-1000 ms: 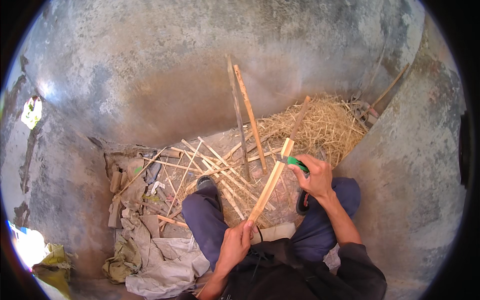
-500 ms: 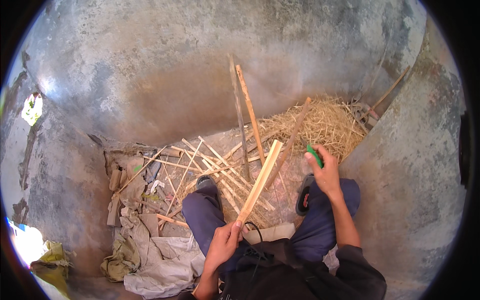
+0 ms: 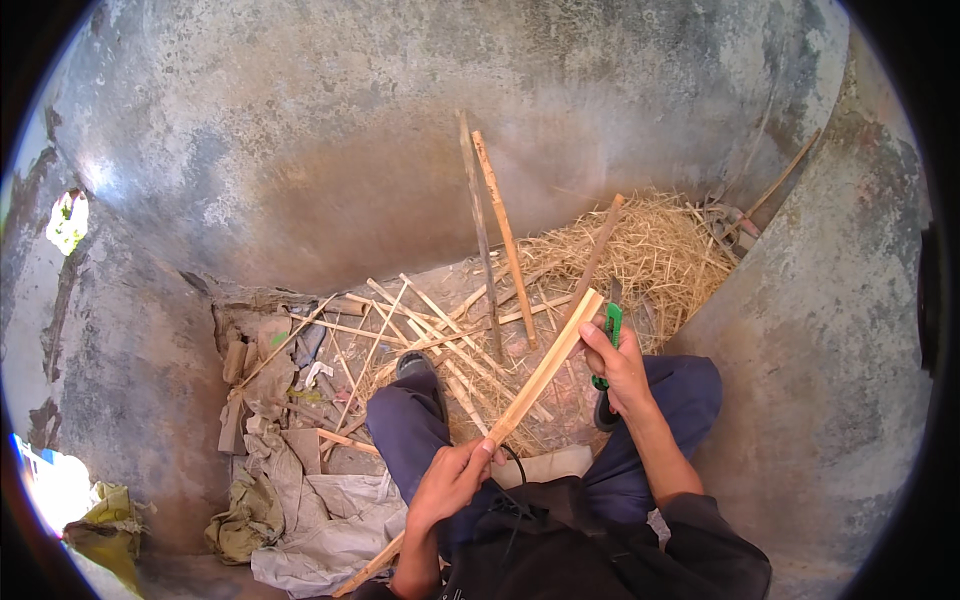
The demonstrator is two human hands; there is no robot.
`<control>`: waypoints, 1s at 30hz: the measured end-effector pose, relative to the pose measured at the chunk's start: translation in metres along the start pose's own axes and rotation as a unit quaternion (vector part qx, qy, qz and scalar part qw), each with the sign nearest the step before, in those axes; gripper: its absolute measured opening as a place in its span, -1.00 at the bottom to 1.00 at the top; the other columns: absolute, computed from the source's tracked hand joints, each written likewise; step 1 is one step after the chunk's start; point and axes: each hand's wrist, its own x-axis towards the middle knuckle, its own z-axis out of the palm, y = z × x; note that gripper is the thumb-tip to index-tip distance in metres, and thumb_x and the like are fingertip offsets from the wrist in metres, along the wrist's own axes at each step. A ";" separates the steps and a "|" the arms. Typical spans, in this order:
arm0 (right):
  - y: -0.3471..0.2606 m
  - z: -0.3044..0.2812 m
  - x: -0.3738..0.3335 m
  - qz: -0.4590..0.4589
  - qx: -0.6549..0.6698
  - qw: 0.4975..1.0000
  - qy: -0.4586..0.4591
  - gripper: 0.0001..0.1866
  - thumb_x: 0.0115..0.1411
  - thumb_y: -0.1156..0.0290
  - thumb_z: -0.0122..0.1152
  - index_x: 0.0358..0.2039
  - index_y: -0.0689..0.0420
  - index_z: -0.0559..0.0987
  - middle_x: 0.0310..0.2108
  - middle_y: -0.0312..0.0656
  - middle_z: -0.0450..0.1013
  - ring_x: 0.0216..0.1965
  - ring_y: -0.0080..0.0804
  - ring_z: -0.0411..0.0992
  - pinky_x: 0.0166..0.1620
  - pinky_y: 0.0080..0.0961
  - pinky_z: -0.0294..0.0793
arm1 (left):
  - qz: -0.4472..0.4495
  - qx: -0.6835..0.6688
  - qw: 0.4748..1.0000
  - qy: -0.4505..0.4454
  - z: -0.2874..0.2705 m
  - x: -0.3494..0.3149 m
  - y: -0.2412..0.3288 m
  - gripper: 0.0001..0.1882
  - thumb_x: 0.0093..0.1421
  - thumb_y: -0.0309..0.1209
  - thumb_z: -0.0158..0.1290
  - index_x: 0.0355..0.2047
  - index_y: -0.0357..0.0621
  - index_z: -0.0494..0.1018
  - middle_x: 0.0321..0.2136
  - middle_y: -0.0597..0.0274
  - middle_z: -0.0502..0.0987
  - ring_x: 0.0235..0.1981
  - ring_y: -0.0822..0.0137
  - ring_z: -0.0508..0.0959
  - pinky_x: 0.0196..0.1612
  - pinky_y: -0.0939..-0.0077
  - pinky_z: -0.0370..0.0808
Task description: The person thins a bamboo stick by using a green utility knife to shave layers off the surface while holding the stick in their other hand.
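A long, pale split-bamboo strip slants from my lap up to the right. My left hand is closed around its lower part, and a further length shows beyond my left forearm. Near the strip's upper end, my right hand grips a green utility knife with its blade out and pointing away from me. The right thumb lies against the strip's edge or just beside it; which one, I cannot tell. The blade stands apart from the strip.
Loose bamboo strips lie crossed on the floor between my feet. A straw heap sits against the far wall, where sticks lean. Crumpled sacks and rubble lie at left.
My right hand has come left and down to the strip, turning the knife upright. The strip has tilted further right, and its rear length now shows past my left forearm.
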 end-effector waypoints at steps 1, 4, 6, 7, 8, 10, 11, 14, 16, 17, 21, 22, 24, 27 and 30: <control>-0.001 0.001 -0.001 0.001 0.000 1.000 0.006 -0.74 0.52 0.19 0.31 -0.25 0.09 0.62 -0.40 -0.22 0.67 -0.68 -0.83 0.09 -0.59 -0.69 -0.03 | -0.014 -0.001 1.000 -0.003 -0.001 0.001 0.002 -0.55 0.68 -0.16 -0.07 -0.20 -0.23 0.62 -0.65 0.43 0.38 -0.69 0.55 0.38 -0.61 0.53 0.32; 0.000 0.001 -0.003 -0.004 0.003 0.999 0.032 -0.75 0.51 0.21 0.32 -0.29 0.07 0.60 -0.45 -0.23 0.67 -0.68 -0.82 0.10 -0.59 -0.68 -0.03 | 0.046 0.098 0.993 0.044 0.000 0.003 0.003 -0.64 0.60 -0.19 0.09 -0.20 -0.25 0.63 -0.66 0.29 0.43 -0.70 0.46 0.44 -0.60 0.43 0.32; 0.002 -0.001 -0.003 -0.008 0.007 0.999 0.047 -0.76 0.51 0.21 0.32 -0.27 0.08 0.60 -0.46 -0.23 0.67 -0.68 -0.83 0.09 -0.59 -0.68 -0.04 | 0.116 0.164 0.974 0.100 0.005 0.005 0.012 -0.69 0.54 -0.24 0.18 -0.20 -0.28 0.62 -0.66 0.18 0.43 -0.70 0.42 0.43 -0.58 0.38 0.31; 0.002 -0.002 -0.002 -0.010 0.010 0.999 0.052 -0.76 0.50 0.21 0.32 -0.26 0.08 0.60 -0.45 -0.23 0.67 -0.68 -0.83 0.09 -0.59 -0.69 -0.05 | 0.150 0.197 0.961 0.127 0.007 0.006 0.016 -0.71 0.51 -0.26 0.22 -0.20 -0.29 0.62 -0.66 0.13 0.44 -0.70 0.40 0.43 -0.57 0.35 0.31; 0.002 -0.004 -0.002 -0.011 0.013 0.998 0.056 -0.77 0.50 0.22 0.33 -0.26 0.08 0.60 -0.45 -0.22 0.67 -0.68 -0.83 0.08 -0.59 -0.69 -0.06 | 0.136 0.187 0.964 0.132 0.007 0.007 0.018 -0.71 0.50 -0.25 0.23 -0.17 -0.29 0.63 -0.65 0.06 0.47 -0.67 0.27 0.48 -0.53 0.30 0.36; 0.002 -0.008 -0.002 -0.021 0.009 0.998 0.051 -0.79 0.50 0.24 0.32 -0.21 0.11 0.60 -0.41 -0.18 0.69 -0.66 -0.78 0.16 -0.58 -0.66 0.04 | 0.108 0.168 0.970 0.142 0.009 0.008 0.021 -0.70 0.48 -0.24 0.26 -0.11 -0.29 0.65 -0.62 -0.08 0.54 -0.61 0.00 0.60 -0.45 0.19 0.46; 0.002 -0.010 -0.002 -0.025 0.006 0.998 0.049 -0.80 0.50 0.26 0.32 -0.19 0.13 0.61 -0.39 -0.16 0.70 -0.65 -0.76 0.20 -0.57 -0.65 0.10 | 0.107 0.162 0.970 0.144 0.010 0.008 0.023 -0.71 0.48 -0.24 0.26 -0.11 -0.29 0.65 -0.61 -0.08 0.54 -0.61 0.00 0.60 -0.46 0.19 0.46; 0.021 -0.009 0.000 -0.209 -0.130 0.966 0.082 -0.75 0.51 0.24 0.30 -0.07 0.18 0.63 -0.40 -0.14 0.68 -0.57 -0.59 0.41 -0.48 -0.51 0.34 | 0.103 0.146 0.972 0.153 0.013 0.009 0.026 -0.72 0.47 -0.27 0.26 -0.11 -0.29 0.65 -0.61 -0.08 0.54 -0.62 -0.01 0.60 -0.47 0.20 0.45; 0.011 -0.017 -0.014 -0.211 -0.273 0.938 0.029 -0.70 0.51 0.18 0.30 -0.01 0.19 0.64 -0.39 -0.12 0.66 -0.50 -0.42 0.53 -0.40 -0.40 0.46 | 0.103 0.135 0.972 0.164 0.014 0.010 0.021 -0.73 0.47 -0.27 0.27 -0.12 -0.29 0.65 -0.61 -0.08 0.54 -0.63 -0.01 0.60 -0.48 0.21 0.45; 0.005 -0.020 -0.022 -0.209 -0.343 0.916 0.003 -0.67 0.51 0.16 0.30 0.01 0.19 0.65 -0.39 -0.11 0.64 -0.47 -0.33 0.58 -0.36 -0.35 0.52 | 0.103 0.135 0.971 0.168 0.016 0.011 0.022 -0.73 0.47 -0.28 0.27 -0.12 -0.29 0.65 -0.61 -0.08 0.54 -0.64 -0.01 0.60 -0.49 0.21 0.44; 0.008 0.000 -0.048 -0.247 -0.473 0.844 -0.054 -0.66 0.47 0.07 0.35 -0.10 0.12 0.71 -0.30 -0.13 0.68 -0.39 -0.07 0.68 -0.33 -0.23 0.60 | 0.103 0.137 0.970 0.175 0.022 0.014 0.031 -0.73 0.47 -0.28 0.27 -0.11 -0.30 0.65 -0.62 -0.10 0.53 -0.64 -0.02 0.60 -0.49 0.20 0.44; 0.010 0.003 -0.052 -0.262 -0.474 0.839 -0.059 -0.67 0.45 0.07 0.36 -0.10 0.11 0.71 -0.29 -0.15 0.69 -0.39 -0.08 0.68 -0.33 -0.23 0.61 | 0.102 0.139 0.969 0.174 0.024 0.015 0.033 -0.73 0.47 -0.28 0.27 -0.11 -0.30 0.65 -0.62 -0.11 0.53 -0.63 -0.03 0.60 -0.49 0.19 0.45; 0.014 0.011 -0.058 -0.294 -0.475 0.827 -0.072 -0.68 0.43 0.08 0.38 -0.10 0.09 0.72 -0.27 -0.18 0.70 -0.38 -0.09 0.70 -0.33 -0.23 0.64 | 0.124 0.131 0.966 0.186 0.028 0.017 0.030 -0.74 0.46 -0.31 0.28 -0.12 -0.33 0.65 -0.61 -0.02 0.54 -0.64 0.24 0.53 -0.50 0.31 0.41; 0.014 0.021 -0.065 -0.308 -0.494 0.809 -0.075 -0.69 0.38 0.09 0.44 -0.08 0.06 0.73 -0.27 -0.22 0.70 -0.40 -0.16 0.70 -0.37 -0.28 0.64 | 0.137 0.136 0.960 0.202 0.033 0.020 0.030 -0.75 0.44 -0.33 0.30 -0.13 -0.34 0.65 -0.60 -0.01 0.55 -0.64 0.29 0.53 -0.48 0.35 0.42; 0.014 0.022 -0.064 -0.315 -0.496 0.805 -0.080 -0.68 0.37 0.09 0.46 -0.05 0.05 0.74 -0.31 -0.24 0.68 -0.43 -0.19 0.68 -0.41 -0.30 0.62 | 0.144 0.142 0.956 0.214 0.036 0.022 0.034 -0.76 0.43 -0.36 0.32 -0.12 -0.34 0.65 -0.58 -0.06 0.57 -0.63 0.20 0.56 -0.47 0.33 0.44</control>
